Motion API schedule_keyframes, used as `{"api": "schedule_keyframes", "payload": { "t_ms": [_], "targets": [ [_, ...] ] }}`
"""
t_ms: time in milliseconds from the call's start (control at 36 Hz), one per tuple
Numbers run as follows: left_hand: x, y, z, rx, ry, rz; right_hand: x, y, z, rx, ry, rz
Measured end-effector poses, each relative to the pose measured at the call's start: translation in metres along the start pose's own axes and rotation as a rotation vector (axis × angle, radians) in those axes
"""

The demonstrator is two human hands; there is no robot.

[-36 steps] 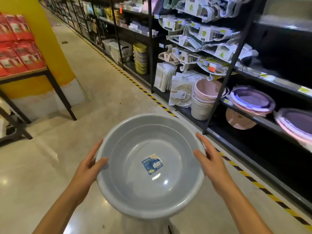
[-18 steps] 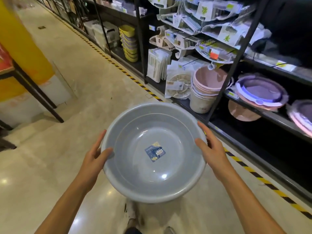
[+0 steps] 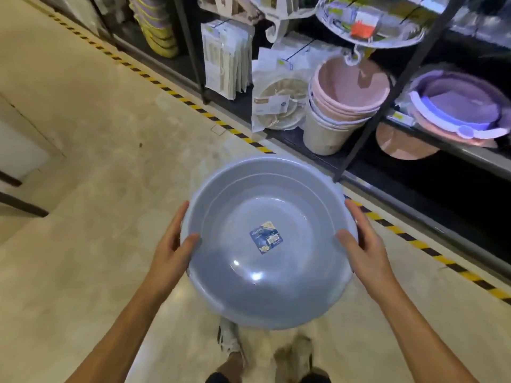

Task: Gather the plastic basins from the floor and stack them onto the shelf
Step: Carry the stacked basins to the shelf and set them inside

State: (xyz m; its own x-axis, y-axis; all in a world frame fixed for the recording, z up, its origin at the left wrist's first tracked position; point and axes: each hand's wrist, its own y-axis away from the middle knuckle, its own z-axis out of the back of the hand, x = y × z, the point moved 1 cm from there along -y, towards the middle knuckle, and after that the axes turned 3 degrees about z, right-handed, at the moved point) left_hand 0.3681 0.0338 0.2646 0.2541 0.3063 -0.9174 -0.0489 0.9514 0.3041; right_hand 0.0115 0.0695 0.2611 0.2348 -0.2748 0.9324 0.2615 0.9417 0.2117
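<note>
Holding the round grey-blue plastic basin (image 3: 265, 283) out in front of me, I am gripping it from both sides, mouth up, above the glossy beige floor (image 3: 110, 189) and clear of it. My left hand (image 3: 172, 252) is clasping the left rim, its thumb hooking over the edge into the bowl while the fingers are reaching along the outer wall. My right hand (image 3: 365, 252) is grasping the right rim in the same way, thumb lying inside and fingers wrapping the outside. A small blue-and-white square label (image 3: 266, 237) is sitting on the inside bottom of the basin, and bright highlights are glinting off the plastic below it. The basin is hanging near the black metal shelving unit (image 3: 453, 157), which is running along my right behind a strip of yellow-and-black striped tape (image 3: 420, 244) on the floor. On its lowest board a stack of pink and white round plastic tubs (image 3: 348, 106) is standing beside bagged round woven mats (image 3: 279, 106). Past a black slanting upright (image 3: 366, 134), on the next board up, nested purple and pink plastic basins (image 3: 464, 106) are lying. Farther along the aisle a pile of yellow basins (image 3: 160, 37) is showing, blurred. Under the basin my two shoes (image 3: 229, 341) are peeking out.
</note>
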Motion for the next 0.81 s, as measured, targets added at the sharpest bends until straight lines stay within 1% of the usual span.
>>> {"api": "schedule_keyframes", "payload": {
  "t_ms": [83,167,389,528,639,806],
  "targets": [
    [0.045,-0.051,-0.016,0.004,-0.032,0.007,-0.044,-0.038,-0.023,-0.028,-0.002,-0.024],
    [0.101,-0.102,-0.04,-0.006,-0.048,0.003,-0.103,-0.08,-0.045,-0.044,-0.005,-0.026],
    [0.294,-0.2,-0.109,-0.019,-0.043,0.029,-0.306,-0.178,-0.105,0.01,0.031,-0.006],
    [0.39,-0.244,-0.143,-0.032,-0.043,0.027,-0.411,-0.215,-0.136,0.009,0.039,0.016],
    [0.449,-0.269,-0.161,-0.036,-0.048,0.006,-0.474,-0.233,-0.154,0.014,0.033,0.042],
    [0.505,-0.298,-0.184,-0.04,-0.035,-0.027,-0.53,-0.257,-0.166,-0.024,0.067,0.08]
  ]
}}
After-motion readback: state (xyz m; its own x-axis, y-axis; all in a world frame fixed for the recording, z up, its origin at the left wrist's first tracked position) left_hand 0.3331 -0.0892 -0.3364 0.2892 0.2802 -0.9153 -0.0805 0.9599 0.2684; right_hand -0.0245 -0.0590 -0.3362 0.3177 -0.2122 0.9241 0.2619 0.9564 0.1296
